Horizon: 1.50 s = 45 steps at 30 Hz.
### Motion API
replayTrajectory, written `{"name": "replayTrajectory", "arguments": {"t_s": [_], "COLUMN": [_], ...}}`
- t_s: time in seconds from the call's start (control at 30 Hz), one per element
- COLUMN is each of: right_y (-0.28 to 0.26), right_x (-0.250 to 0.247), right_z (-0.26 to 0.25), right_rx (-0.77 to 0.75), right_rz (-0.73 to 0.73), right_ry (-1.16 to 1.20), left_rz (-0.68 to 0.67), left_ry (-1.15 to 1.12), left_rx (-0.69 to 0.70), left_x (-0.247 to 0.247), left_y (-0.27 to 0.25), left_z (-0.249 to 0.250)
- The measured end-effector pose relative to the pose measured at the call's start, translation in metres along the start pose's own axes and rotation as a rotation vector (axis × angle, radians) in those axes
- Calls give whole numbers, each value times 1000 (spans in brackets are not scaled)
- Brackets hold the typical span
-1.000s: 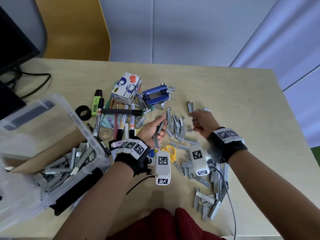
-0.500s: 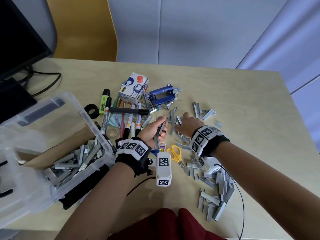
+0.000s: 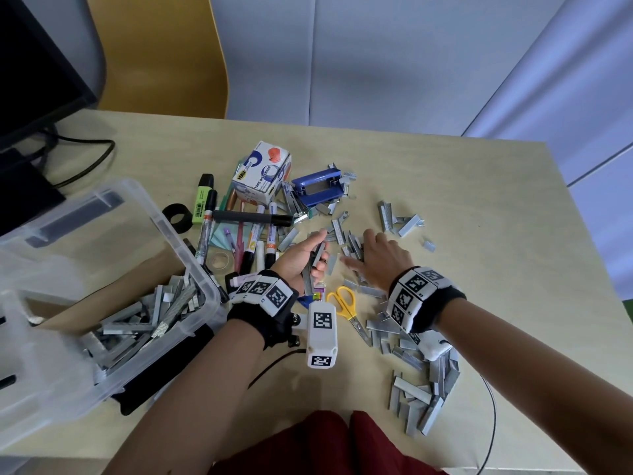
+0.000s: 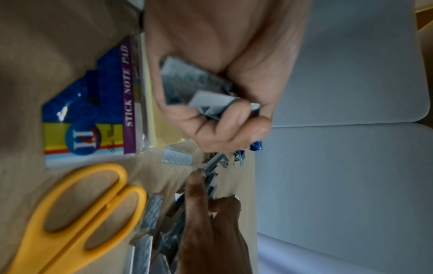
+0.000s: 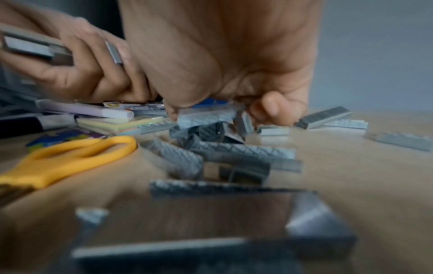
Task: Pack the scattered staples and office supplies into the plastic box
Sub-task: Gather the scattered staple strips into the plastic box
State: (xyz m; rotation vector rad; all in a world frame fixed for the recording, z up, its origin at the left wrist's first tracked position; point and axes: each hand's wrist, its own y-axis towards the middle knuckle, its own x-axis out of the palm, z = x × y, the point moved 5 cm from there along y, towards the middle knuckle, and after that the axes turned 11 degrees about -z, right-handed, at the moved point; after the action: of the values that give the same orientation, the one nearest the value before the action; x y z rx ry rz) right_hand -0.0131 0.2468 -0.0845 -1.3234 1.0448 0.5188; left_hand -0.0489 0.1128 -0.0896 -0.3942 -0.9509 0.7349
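Observation:
My left hand (image 3: 313, 257) grips a bundle of grey staple strips (image 4: 194, 83) upright in its fist, just left of the loose pile. My right hand (image 3: 364, 250) lies palm down on the scattered staple strips (image 3: 354, 241) in the middle of the table. In the right wrist view its thumb and fingers (image 5: 269, 107) curl down and pinch one strip (image 5: 206, 115). The clear plastic box (image 3: 191, 255) stands tilted at the left, with many staple strips (image 3: 144, 320) inside.
Yellow scissors (image 3: 342, 299) and a sticky note pad (image 4: 93, 120) lie under my wrists. Markers (image 3: 253, 219), a green highlighter (image 3: 202, 200), a tape dispenser carton (image 3: 262, 173), a blue punch (image 3: 318, 186) and a black tape roll (image 3: 176, 216) lie behind. More staples (image 3: 421, 389) sit at the front right.
My right hand came down from a raised fist and moved left onto the staple pile beside my left hand. The left hand kept its bundle and barely moved.

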Motion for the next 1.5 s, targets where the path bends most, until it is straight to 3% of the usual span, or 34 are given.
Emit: {"name": "replayTrajectory", "arguments": {"t_s": [0.37,0.6,0.7,0.9,1.0,1.17,1.33,1.5], "right_y": [-9,-5,-5,-15,-25,-42,-55,-70], "right_x": [11,7,-4,-11,-15,-28,-45,-69], "right_z": [-18,-15,-6,8,8,-4,-30,-77], "right_rx": [-62,-77,-36,46,-34,-180,-264,-335], "right_rz": [42,-42,-133,-276,-346,-402,-413,-407], "right_ry": [-12,63,366,1422,1627,1646,1618,1572], "left_rz": [1,11,17,35,33,19,0,123], "left_ry": [-16,-8,-6,22,43,108,166,454], "left_rx": [-12,-9,-19,25,61,147,288,456], "left_x": [-1,0,1,13,20,28,35,16], "left_y": [1,-2,-6,-20,-30,-57,-110,-185], "left_z": [-2,-2,-1,4,6,17,65,123]}}
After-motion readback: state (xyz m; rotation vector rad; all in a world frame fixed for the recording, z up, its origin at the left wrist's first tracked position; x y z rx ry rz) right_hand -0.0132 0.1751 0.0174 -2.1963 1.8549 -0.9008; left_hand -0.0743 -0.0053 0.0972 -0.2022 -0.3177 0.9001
